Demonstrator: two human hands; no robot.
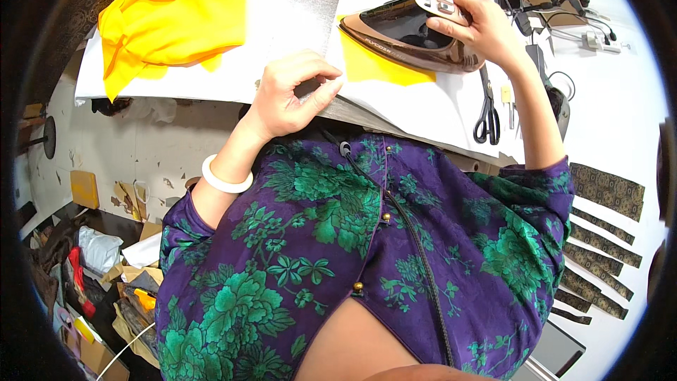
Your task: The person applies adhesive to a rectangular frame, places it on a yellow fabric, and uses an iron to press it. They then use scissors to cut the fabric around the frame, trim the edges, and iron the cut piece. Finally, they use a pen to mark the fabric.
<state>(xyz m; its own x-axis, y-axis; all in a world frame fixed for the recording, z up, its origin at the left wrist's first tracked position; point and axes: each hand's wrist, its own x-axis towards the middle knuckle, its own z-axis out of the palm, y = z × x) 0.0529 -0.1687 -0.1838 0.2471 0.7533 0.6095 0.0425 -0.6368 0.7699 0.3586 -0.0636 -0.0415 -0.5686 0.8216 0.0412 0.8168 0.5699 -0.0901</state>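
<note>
My right hand (486, 28) is wrapped round the handle of a brown and black clothes iron (409, 35) on the table. The iron's point faces left, and its body covers much of a flat yellow fabric piece (384, 63), whose lower edge shows beneath it. Left of the iron, my left hand (293, 92) is over the table's front edge with its fingers curled. Its thumb and forefinger tips come close together near the yellow piece; whether anything is between them I cannot make out. A larger crumpled yellow cloth (176, 17) lies at the far left.
Black-handled scissors (486, 113) lie right of the iron on the white tabletop (451, 109). Cables and a power strip (599, 44) are at the far right. Dark patterned strips (599, 240) hang at the right. Scraps and bags (102, 250) are piled at the lower left.
</note>
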